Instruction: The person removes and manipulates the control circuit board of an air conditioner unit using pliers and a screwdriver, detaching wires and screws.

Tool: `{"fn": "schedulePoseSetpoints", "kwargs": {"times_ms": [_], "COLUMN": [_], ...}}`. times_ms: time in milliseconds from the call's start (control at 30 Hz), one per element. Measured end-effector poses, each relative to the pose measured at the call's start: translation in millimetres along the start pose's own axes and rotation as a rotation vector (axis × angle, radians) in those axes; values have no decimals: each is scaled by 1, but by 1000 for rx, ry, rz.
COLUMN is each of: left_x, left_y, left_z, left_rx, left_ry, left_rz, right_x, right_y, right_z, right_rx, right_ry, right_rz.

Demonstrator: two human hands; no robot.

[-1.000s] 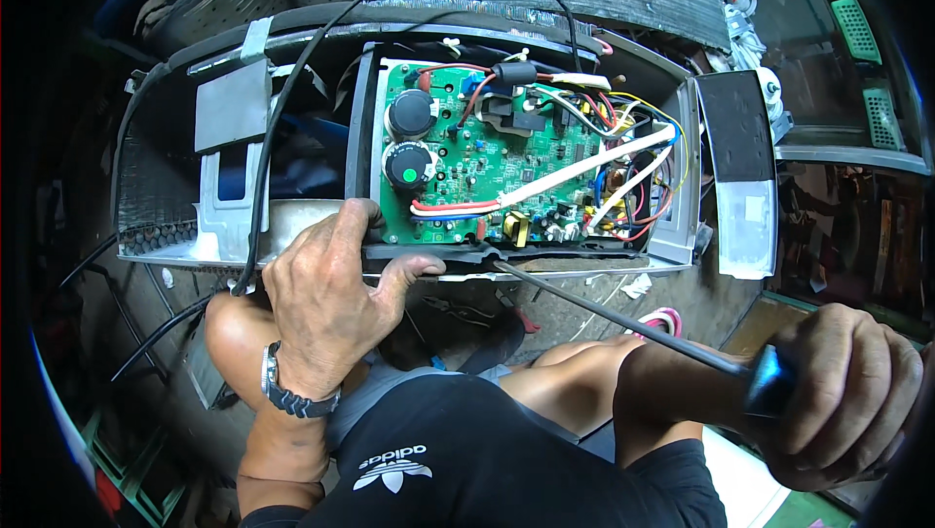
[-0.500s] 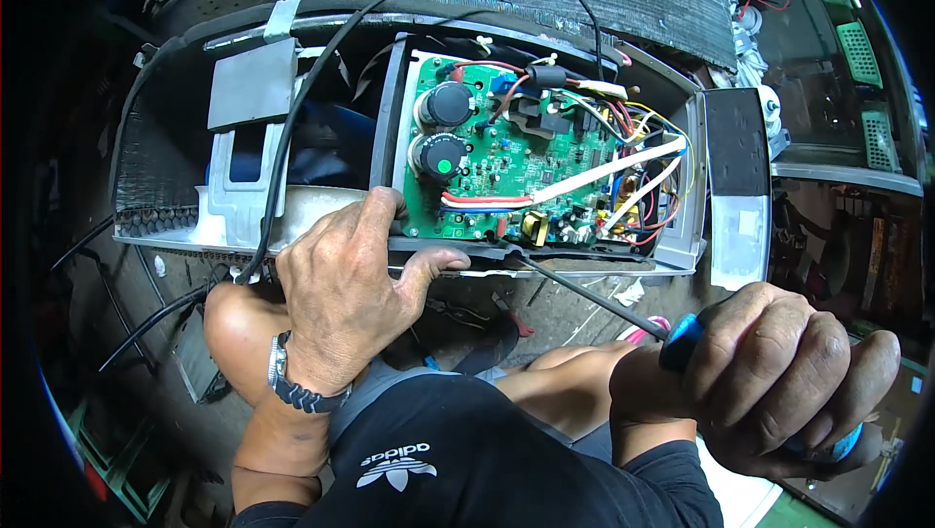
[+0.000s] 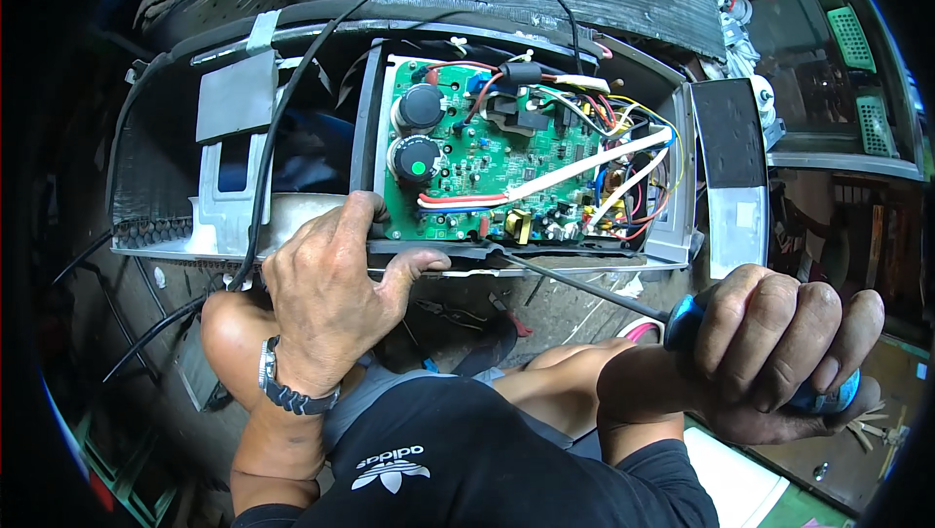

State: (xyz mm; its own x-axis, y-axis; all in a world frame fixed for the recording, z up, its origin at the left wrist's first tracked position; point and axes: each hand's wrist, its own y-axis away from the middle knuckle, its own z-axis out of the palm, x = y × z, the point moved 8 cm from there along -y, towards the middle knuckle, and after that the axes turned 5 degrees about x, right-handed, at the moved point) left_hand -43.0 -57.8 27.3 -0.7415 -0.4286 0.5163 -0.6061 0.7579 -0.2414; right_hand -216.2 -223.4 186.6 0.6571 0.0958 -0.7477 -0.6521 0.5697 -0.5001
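Screwdriver (image 3: 604, 292): grey shaft (image 3: 565, 278), blue handle (image 3: 685, 322) (mostly hidden).

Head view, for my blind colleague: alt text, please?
A person's right hand grips a long-shafted, blue-handled tool, its far end at the black rim beside a green circuit board. The left hand rests on that rim.

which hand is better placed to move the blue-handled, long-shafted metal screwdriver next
Right, likely: the right hand grips the screwdriver, which reaches the dark grey rectangular frame; the left hand is at that frame's near edge.
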Motion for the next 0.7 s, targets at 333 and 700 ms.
{"fn": "schedulePoseSetpoints", "kwargs": {"times_ms": [333,700], "left_x": [-6,-8], "left_y": [10,19], "left_z": [-8,-5], "left_rx": [-18,92], "left_ry": [-24,-206], "left_rz": [-6,32], "right_x": [5,34], "right_y": [23,9], "right_z": [30,42], "right_rx": [116,81], "right_ry": [422,373], "right_rz": [-68,60]}}
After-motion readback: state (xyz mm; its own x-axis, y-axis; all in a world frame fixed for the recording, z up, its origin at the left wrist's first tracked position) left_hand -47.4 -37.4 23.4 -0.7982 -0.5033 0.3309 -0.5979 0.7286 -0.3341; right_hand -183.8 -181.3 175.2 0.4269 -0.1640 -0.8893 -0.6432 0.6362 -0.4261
